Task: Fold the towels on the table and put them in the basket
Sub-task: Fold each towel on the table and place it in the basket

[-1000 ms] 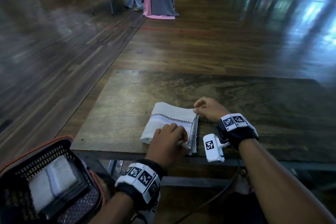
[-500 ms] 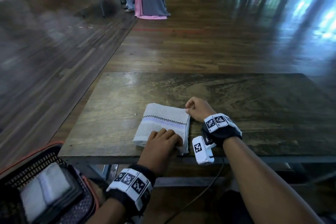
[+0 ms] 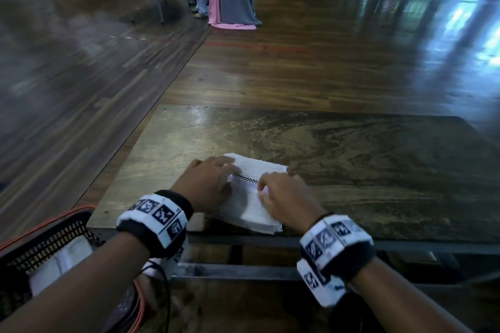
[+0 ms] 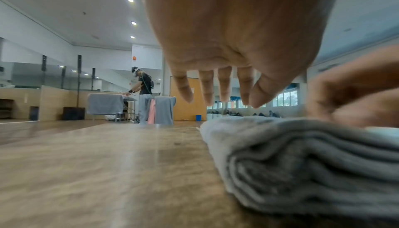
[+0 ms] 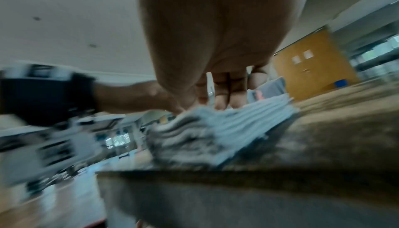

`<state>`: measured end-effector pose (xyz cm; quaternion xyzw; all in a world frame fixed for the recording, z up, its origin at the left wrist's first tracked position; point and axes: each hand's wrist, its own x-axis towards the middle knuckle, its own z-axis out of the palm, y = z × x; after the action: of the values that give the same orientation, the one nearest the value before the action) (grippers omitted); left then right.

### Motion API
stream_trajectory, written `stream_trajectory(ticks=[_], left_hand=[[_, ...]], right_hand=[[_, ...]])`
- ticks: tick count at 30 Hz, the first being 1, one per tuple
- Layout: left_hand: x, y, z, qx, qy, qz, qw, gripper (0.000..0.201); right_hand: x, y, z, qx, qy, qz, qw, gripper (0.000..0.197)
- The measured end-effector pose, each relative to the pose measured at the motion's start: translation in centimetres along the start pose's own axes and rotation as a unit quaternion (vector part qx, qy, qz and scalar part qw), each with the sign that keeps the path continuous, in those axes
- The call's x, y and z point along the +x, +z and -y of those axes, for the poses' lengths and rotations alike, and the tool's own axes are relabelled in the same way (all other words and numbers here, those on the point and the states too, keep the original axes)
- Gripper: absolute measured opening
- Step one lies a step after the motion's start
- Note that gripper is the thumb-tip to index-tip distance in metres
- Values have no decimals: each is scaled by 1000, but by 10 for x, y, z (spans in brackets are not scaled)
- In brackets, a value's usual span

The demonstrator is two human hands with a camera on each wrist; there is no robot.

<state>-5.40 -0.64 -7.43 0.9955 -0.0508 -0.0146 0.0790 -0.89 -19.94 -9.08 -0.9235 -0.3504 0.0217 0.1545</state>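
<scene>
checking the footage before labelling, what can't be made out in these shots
- Head view: the left hand and right hand cover much of the folded towel.
- Head view: the basket is cut by the frame edge and crossed by the left forearm.
- Right wrist view: motion blur smears everything.

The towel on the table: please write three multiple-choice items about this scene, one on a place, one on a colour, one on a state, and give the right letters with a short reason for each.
1. Where does the folded towel lie on the table?
A. at the far edge
B. near the front edge
C. at the right end

2. What colour is the rim of the basket?
A. orange
B. green
C. white

3. How are the left hand and the right hand placed?
A. both in the basket
B. both lifted high above the table
C. both over the towel

Answers:
1 B, the towel's near end reaches the front edge in the head view.
2 A, an orange band runs along the basket's top.
3 C, each hand covers one side of the towel.
</scene>
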Motion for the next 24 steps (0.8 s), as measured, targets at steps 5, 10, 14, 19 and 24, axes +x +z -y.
stream_trajectory(ticks=[5, 10, 14, 19, 24], left_hand=[[11, 8, 14, 25, 0, 27, 999, 46], [16, 2, 4, 121, -4, 69, 990, 28], [16, 7, -16, 3, 5, 160, 987, 46], [20, 9, -10, 30, -4, 54, 998, 23], [19, 18, 21, -69, -33, -1, 997, 38]], right_hand=[[-27, 18, 13, -93, -108, 24, 990, 33], [-20, 0, -22, -116, -13, 17, 993, 34], [-12, -11, -52, -15, 47, 56, 997, 23], [-8, -6, -62, 95, 43, 61, 993, 37], [4, -1, -60, 133, 65, 55, 987, 54]])
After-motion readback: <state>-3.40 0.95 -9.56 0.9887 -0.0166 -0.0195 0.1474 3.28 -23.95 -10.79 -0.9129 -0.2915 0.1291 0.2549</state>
